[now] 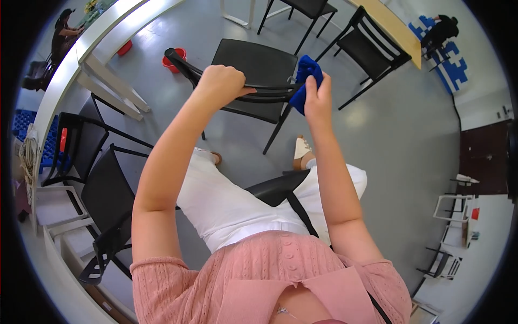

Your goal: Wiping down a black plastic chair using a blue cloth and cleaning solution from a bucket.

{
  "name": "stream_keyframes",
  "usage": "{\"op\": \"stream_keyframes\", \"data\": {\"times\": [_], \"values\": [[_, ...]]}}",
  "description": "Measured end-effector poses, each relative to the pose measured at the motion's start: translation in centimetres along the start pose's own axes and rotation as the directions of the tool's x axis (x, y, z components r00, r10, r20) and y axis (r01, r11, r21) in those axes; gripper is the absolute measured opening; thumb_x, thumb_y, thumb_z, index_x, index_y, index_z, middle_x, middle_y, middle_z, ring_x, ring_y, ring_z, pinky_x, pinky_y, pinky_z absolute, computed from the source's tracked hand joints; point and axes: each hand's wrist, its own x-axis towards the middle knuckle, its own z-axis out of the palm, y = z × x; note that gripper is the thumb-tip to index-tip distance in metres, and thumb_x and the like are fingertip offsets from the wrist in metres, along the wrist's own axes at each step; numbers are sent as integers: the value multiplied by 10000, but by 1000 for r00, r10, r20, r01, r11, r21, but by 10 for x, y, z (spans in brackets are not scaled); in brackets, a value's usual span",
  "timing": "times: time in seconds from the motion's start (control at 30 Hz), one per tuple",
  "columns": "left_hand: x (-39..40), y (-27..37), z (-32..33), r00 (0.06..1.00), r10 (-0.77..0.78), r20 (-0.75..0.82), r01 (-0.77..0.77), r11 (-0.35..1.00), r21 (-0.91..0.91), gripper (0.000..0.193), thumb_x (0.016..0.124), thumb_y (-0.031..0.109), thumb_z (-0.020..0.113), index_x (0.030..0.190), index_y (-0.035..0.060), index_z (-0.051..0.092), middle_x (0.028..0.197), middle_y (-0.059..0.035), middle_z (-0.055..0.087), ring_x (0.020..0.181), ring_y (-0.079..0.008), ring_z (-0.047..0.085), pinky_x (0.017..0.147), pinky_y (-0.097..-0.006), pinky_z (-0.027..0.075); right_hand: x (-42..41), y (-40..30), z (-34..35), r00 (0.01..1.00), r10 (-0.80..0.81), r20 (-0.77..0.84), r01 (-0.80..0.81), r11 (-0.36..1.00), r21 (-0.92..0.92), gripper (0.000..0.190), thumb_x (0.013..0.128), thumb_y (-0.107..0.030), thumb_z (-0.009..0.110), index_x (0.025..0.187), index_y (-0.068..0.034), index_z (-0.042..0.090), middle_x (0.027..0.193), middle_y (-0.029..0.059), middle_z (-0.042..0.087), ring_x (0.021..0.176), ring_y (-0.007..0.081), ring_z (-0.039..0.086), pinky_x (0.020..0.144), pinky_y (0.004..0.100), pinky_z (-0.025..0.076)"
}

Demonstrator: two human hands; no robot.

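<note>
A black chair [253, 65] stands in front of me, its slatted backrest [269, 94] towards me. My left hand [222, 83] is closed around the top of that backrest, left of its middle. In my right hand [317, 95] is a bunched blue cloth [306, 77], pressed around the backrest's right end. The cloth covers that corner of the frame. Part of the backrest is hidden behind my left hand and wrist.
Several black chairs [107, 186] crowd my left beside a white table [60, 87]. Red buckets [175, 60] stand on the floor beyond. Another black chair [364, 52] is at the right, near a wooden-topped table [388, 28]. Two people sit farther off, a person [62, 36] at left and another [441, 32] at right.
</note>
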Motion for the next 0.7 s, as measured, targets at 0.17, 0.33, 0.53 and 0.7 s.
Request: {"op": "stream_keyframes", "data": {"times": [0.17,0.33,0.53,0.7], "values": [[14,40,7,985,-8,-171,0,999,-47,461,786,512,596,580,101,634,554,-65,597,564,-253,624,489,-312,458,49,36,-44,978,183,98,-174,980,-93,299,918,-273,488,967,18,539,847,150,618,790,242,586,745,355,449],[33,91,7,980,-107,-167,90,990,-105,434,786,482,614,575,103,633,551,-50,601,566,-229,633,477,-307,450,76,59,-71,985,171,21,-163,966,-202,354,911,-322,478,969,22,544,895,191,616,844,312,587,780,386,439],[34,107,13,957,-169,-236,144,983,-117,411,771,480,629,572,120,636,538,-50,596,548,-221,629,464,-293,440,62,64,-82,998,19,63,-11,991,-130,428,939,-410,453,1093,-12,486,979,176,599,922,287,585,839,370,431],[26,108,17,952,-170,-256,158,985,-66,415,761,489,635,562,125,617,501,-40,573,497,-211,608,445,-285,423,66,58,-84,986,119,118,-110,991,-78,388,934,-362,465,997,12,550,881,125,620,835,235,583,782,356,443]]}}
